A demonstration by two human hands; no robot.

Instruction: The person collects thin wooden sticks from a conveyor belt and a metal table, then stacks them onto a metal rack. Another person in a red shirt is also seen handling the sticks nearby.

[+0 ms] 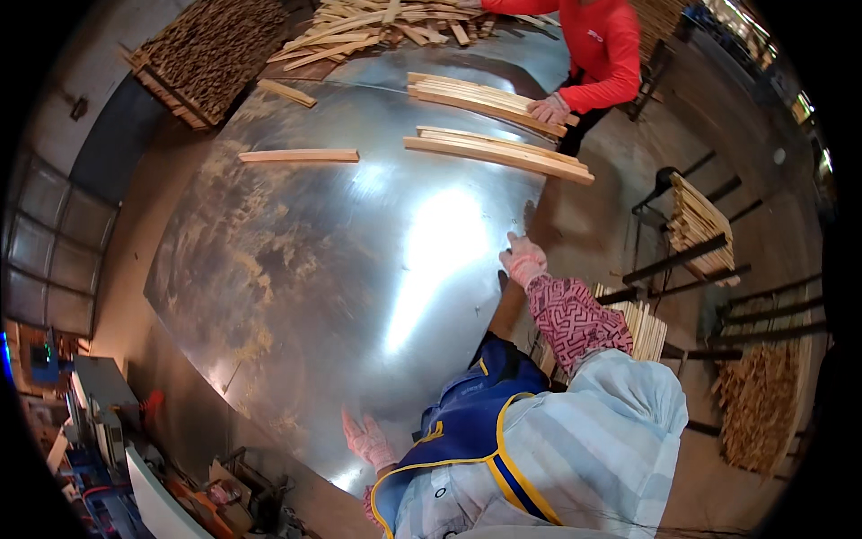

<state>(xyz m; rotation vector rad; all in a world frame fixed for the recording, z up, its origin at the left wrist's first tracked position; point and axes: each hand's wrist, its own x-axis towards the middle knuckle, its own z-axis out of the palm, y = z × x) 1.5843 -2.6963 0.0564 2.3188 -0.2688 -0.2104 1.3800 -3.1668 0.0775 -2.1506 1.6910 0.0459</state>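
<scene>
My left hand (pixel 368 438), in a pale pinkish glove, rests at the near edge of a large shiny metal table (pixel 332 296) with its fingers spread and nothing in them. At the table's right edge is my right hand (pixel 523 259), gloved too and below a pink patterned sleeve; its fingers are partly apart and hold nothing I can see. Beyond it lies a small bundle of wooden strips (pixel 498 154), apart from both hands. A single wooden strip (pixel 299 156) lies to the left of that bundle.
Across the table a person in red (pixel 603 54) has a gloved hand (pixel 549 110) on another row of strips (pixel 480 97). Loose strips (pixel 377 27) are heaped at the far end. Stacked wood on racks (pixel 700 225) stands at right; machinery (pixel 99 404) is at lower left.
</scene>
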